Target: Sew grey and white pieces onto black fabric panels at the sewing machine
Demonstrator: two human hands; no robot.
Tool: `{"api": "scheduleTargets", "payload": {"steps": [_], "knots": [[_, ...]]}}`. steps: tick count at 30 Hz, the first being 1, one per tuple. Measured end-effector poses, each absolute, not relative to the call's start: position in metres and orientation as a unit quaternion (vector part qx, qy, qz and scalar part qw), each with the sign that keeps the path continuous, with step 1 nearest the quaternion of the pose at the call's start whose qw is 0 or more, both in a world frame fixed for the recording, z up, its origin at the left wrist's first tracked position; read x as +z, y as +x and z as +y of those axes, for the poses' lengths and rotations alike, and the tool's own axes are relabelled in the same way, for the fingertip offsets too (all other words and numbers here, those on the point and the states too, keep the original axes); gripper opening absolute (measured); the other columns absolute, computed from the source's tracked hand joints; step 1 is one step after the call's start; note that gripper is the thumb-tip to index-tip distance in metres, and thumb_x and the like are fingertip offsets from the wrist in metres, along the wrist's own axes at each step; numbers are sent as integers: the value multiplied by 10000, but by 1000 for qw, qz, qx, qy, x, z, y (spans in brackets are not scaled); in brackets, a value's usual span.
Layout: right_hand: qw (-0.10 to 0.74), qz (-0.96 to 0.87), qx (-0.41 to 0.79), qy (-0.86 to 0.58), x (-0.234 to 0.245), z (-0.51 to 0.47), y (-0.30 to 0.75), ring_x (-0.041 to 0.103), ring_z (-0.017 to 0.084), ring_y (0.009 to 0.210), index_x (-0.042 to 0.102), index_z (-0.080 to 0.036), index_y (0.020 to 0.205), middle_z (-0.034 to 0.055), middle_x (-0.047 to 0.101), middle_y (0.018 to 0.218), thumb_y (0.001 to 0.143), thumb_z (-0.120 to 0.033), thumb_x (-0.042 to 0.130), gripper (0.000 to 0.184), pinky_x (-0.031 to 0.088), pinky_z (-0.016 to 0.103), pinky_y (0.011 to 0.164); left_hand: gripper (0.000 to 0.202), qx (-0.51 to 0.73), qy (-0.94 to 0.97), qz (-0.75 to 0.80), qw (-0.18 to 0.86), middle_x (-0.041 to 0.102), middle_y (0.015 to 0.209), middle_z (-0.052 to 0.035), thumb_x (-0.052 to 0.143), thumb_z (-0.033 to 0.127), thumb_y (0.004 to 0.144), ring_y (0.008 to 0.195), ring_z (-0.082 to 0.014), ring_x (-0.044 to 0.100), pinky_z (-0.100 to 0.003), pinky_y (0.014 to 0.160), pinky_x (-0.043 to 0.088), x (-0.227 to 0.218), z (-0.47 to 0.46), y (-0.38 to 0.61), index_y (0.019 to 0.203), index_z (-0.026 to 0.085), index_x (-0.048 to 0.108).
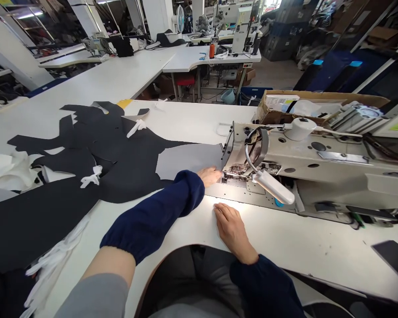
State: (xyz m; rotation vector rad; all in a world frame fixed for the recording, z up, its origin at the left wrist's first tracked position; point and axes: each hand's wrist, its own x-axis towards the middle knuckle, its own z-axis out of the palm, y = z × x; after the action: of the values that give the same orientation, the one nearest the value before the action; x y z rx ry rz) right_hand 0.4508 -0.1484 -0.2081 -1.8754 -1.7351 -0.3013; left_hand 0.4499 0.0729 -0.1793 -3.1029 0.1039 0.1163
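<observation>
My left hand (211, 176), in a navy sleeve cover, rests on a grey fabric piece (185, 160) right at the needle plate (236, 170) of the sewing machine (318, 163); its fingers lie flat against the cloth. My right hand (231, 229) lies flat and open on the white table (285, 243), just in front of the machine bed, holding nothing. A small lamp (273, 187) on a flexible neck shines down on the needle area.
Black cut fabric pieces (96, 154) with white tie strips (92, 176) spread across the table to the left. A cardboard box (318, 104) of supplies stands behind the machine. Further sewing stations (232, 26) and tables stand at the back.
</observation>
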Motion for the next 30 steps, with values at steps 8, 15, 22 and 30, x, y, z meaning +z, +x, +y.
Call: {"api": "scheduleTargets", "payload": {"steps": [8, 15, 22, 30], "knots": [[280, -646, -115, -700, -210, -148, 451, 529, 239, 1096, 563, -165, 1113, 98, 617, 1135, 874, -62, 409, 302, 463, 398, 843, 258, 30, -999, 6, -27, 592, 996, -80, 357, 84, 916, 918, -197, 486, -282, 665, 365, -175, 73, 452, 1025, 97, 591], [271, -649, -110, -702, -215, -148, 453, 531, 245, 1106, 562, -176, 1142, 104, 608, 1153, 871, -66, 385, 342, 472, 419, 856, 276, 34, -999, 15, -16, 601, 991, -81, 331, 97, 936, 947, -193, 485, -275, 709, 376, -170, 69, 451, 985, 99, 602], [265, -663, -103, -692, -219, -148, 457, 519, 258, 1115, 521, -186, 1174, 108, 583, 1184, 869, -70, 405, 346, 471, 444, 890, 358, 3, -996, -85, -23, 499, 1289, -98, 295, 149, 951, 1177, -267, 418, -440, 885, 407, -159, 71, 430, 1190, 186, 560], [281, -656, -68, -697, -216, -144, 458, 533, 261, 1105, 573, -206, 1135, 95, 600, 1173, 877, -133, 429, 304, 466, 470, 908, 564, 68, -936, -326, -113, 254, 1513, -107, 222, 59, 891, 1318, -406, 281, -569, 901, 399, -158, 87, 403, 1419, 181, 379]]}}
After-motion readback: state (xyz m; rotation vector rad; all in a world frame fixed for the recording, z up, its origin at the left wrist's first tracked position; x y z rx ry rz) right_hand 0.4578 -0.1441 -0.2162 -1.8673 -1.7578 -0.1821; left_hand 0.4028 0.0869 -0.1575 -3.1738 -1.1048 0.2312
